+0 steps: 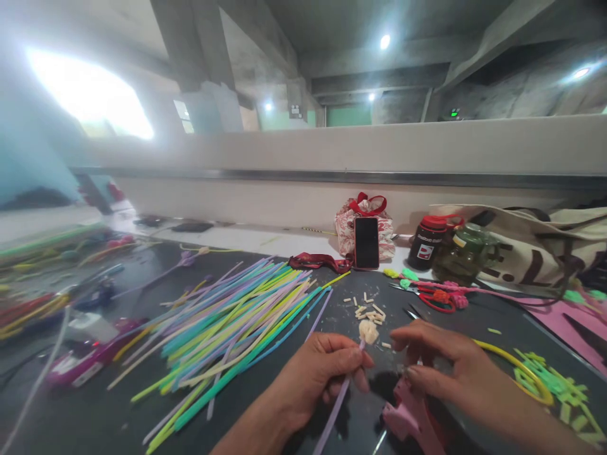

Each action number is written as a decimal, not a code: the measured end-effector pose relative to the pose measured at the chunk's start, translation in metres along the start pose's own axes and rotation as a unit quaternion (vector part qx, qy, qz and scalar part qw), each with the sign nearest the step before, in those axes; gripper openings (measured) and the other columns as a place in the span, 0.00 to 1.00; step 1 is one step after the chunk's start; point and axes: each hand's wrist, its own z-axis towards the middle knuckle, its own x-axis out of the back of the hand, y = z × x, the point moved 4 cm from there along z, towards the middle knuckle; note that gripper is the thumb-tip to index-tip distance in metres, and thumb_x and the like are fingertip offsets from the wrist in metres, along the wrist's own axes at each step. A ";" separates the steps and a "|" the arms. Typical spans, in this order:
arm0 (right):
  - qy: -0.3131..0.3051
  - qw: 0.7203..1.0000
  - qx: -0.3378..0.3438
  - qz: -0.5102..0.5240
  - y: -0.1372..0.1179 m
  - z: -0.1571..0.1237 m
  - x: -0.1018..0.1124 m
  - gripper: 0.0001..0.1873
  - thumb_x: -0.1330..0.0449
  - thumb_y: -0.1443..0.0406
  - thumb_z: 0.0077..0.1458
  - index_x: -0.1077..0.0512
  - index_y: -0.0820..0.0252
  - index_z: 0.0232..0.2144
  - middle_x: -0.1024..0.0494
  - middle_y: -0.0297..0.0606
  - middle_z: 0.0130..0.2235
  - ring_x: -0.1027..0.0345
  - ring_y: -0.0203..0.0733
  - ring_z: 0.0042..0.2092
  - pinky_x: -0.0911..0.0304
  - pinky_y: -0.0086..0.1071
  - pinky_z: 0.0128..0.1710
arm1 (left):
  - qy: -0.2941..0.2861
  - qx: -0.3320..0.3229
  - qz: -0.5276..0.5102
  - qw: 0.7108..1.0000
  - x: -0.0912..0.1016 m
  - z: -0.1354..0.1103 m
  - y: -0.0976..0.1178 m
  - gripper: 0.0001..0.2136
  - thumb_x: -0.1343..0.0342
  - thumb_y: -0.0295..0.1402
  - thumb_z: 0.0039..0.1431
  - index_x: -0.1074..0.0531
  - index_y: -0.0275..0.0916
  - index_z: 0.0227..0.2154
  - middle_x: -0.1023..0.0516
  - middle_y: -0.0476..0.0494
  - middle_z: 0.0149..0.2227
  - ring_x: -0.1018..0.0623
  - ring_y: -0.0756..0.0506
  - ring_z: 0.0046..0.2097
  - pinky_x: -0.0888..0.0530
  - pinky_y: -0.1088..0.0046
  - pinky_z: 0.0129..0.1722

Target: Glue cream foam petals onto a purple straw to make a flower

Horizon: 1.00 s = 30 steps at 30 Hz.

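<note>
My left hand (332, 366) pinches a lilac pipe cleaner (334, 414) just under a small cream flower head (368, 331) at its upper end. My right hand (441, 360) is to the right of the flower, fingers curved and apart from the thumb. Below its thumb is a pink glue gun (408, 414); whether they touch, I cannot tell. Behind the right hand lie scissors with a yellow handle (526, 370), partly covered. Short cream cut pieces (372, 313) are scattered just beyond the flower.
Many coloured pipe cleaners (246, 316) spread across the dark table on the left. Red-handled scissors (434, 299) lie at the back right, near bottles (427, 243) and a canvas bag (540, 246). A phone (367, 243) leans against a patterned pouch. Green pieces (545, 379) lie right.
</note>
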 end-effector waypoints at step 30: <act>0.005 0.968 -0.050 0.246 -0.003 0.037 -0.020 0.13 0.41 0.63 0.48 0.32 0.61 0.37 0.27 0.36 0.33 0.33 0.38 0.35 0.39 0.33 0.36 | 0.045 0.002 0.093 0.995 -0.002 0.000 0.001 0.16 0.40 0.43 0.41 0.26 0.34 0.26 0.28 0.50 0.18 0.42 0.58 0.16 0.50 0.80 0.17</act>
